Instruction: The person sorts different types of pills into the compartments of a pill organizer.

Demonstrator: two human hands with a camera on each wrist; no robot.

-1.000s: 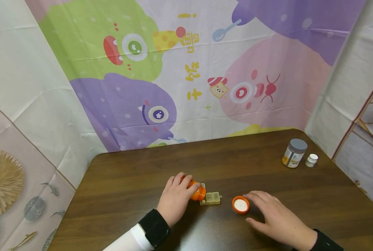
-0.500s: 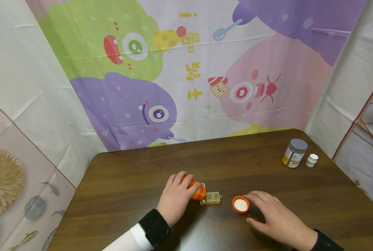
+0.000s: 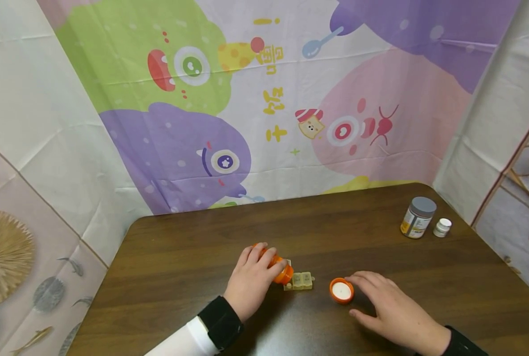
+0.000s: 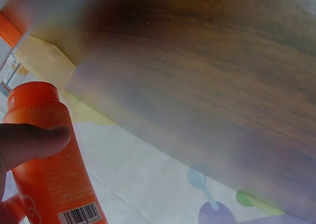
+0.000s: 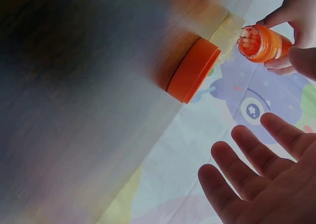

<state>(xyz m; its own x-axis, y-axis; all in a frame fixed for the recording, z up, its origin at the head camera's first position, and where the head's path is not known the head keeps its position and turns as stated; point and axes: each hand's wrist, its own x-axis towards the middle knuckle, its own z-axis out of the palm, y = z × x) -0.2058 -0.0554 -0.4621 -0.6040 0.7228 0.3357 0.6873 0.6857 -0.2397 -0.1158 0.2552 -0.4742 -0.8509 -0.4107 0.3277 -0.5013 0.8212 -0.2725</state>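
My left hand [image 3: 250, 282] grips an orange pill bottle [image 3: 284, 273] from above, tilted with its uncapped mouth down to the right. In the left wrist view the thumb presses across the bottle's printed side [image 4: 57, 177]. Pale pills [image 5: 250, 37] show inside the bottle's mouth in the right wrist view. Under the mouth lies a translucent yellowish pill organizer [image 3: 302, 281], its left part overlapped by bottle and hand. An orange bottle cap [image 3: 341, 290] rests on the table, white inside facing up. Beside it my right hand [image 3: 391, 306] holds nothing, fingers spread, index fingertip right at the cap's rim.
At the back right of the brown wooden table [image 3: 193, 247] stand a grey-lidded jar [image 3: 418, 217] and a small white bottle [image 3: 442, 227]. A cloth printed with cartoon monsters [image 3: 282, 168] hangs behind the table's far edge.
My left hand and the bottle have shifted very slightly to the right. The right hand, the cap and the pill organizer stay where they were.
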